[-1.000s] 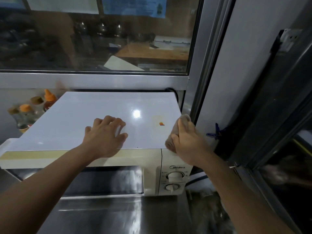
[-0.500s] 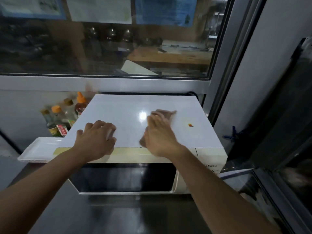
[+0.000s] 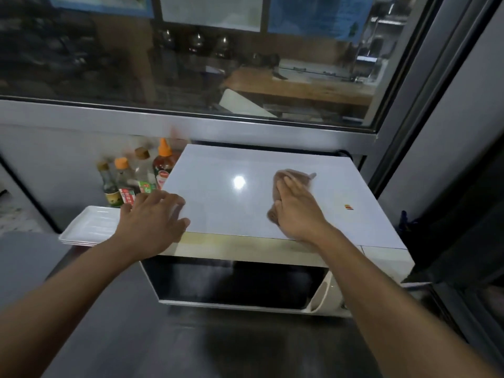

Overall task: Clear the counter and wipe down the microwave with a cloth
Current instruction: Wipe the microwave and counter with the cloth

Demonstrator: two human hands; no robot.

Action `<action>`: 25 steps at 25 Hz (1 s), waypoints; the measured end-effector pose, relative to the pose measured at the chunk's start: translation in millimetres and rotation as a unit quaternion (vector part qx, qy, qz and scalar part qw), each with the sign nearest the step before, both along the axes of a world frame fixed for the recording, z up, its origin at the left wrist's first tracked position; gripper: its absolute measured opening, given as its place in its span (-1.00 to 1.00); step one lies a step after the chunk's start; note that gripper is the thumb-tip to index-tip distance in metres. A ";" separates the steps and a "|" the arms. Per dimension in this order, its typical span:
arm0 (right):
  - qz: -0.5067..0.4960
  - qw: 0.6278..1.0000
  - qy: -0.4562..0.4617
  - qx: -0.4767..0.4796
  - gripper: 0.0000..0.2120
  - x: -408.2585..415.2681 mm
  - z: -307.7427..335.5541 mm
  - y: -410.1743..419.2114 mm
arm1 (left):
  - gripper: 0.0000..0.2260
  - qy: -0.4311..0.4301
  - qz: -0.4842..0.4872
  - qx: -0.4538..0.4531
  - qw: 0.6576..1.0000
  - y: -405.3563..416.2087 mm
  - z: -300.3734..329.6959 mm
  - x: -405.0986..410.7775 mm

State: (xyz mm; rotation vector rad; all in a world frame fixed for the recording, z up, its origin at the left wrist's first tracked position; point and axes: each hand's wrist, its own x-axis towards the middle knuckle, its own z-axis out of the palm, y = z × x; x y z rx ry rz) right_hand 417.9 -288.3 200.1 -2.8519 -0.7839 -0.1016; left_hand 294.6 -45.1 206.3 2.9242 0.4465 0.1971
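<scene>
Most of the brown cloth (image 3: pixel 281 184) is hidden beneath the fingers (image 3: pixel 293 186) of the right hand (image 3: pixel 297 211), and its edge beyond the fingertips is smeared by blur. The labels of the sauce bottles (image 3: pixel 136 178) just past the left hand's (image 3: pixel 152 219) fingertips cannot be read. Both forearms are cut off by the bottom edge.

One microwave (image 3: pixel 245 203), one cloth (image 3: pixel 294 177), four bottles (image 3: pixel 163 165), two hands (image 3: pixel 152 219).
</scene>
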 end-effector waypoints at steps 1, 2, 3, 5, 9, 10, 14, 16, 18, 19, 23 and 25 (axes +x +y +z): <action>0.027 1.000 -0.008 0.006 -0.45 -7.1 -0.8 28.9 | -0.61 0.007 -0.002 -0.008 1.000 3.6 -0.6 -1.2; 0.058 0.998 -0.021 0.010 -0.45 -17.1 -3.0 55.4 | -0.60 0.008 -0.007 -0.014 1.000 5.0 -0.9 -1.8; 0.092 0.995 -0.025 0.008 -0.46 -28.7 -4.0 75.0 | -0.60 0.006 -0.012 -0.017 1.000 5.7 -1.0 -2.3; 0.160 0.987 -0.005 0.017 -0.49 -42.9 -4.6 84.2 | -0.60 0.006 -0.027 -0.025 0.999 8.4 -1.2 -3.5; 0.135 0.989 0.016 0.053 -0.55 -18.4 -7.0 25.3 | -0.61 -0.013 -0.039 -0.079 0.996 31.3 -3.0 -13.1; 0.079 0.995 0.021 0.051 -0.56 -6.7 -6.3 13.5 | -0.61 -0.025 -0.033 -0.092 0.995 37.1 -4.7 -16.7; 0.016 0.999 0.001 0.042 -0.60 9.8 -3.8 59.9 | -0.59 -0.056 -0.050 -0.149 0.986 42.4 -11.7 -22.3; 0.080 0.995 0.006 0.060 -0.54 -12.6 -4.5 104.6 | -0.59 -0.066 -0.056 -0.164 0.983 42.9 -11.2 -21.7; 0.153 0.986 0.006 0.064 -0.52 -40.6 -10.9 124.1 | -0.58 -0.066 -0.058 -0.173 0.981 44.5 -11.3 -23.2; 0.182 0.981 0.012 0.063 -0.51 -49.3 -13.3 121.3 | -0.58 -0.064 -0.053 -0.184 0.979 45.9 -11.5 -24.9; 0.205 0.975 0.052 0.066 -0.51 -24.4 -6.2 94.0 | -0.65 -0.060 -0.042 -0.259 0.963 52.2 -11.9 -29.9; 0.166 0.982 0.062 0.065 -0.53 7.1 -2.2 113.0 | -0.63 -0.059 -0.036 -0.271 0.960 53.8 -13.9 -29.8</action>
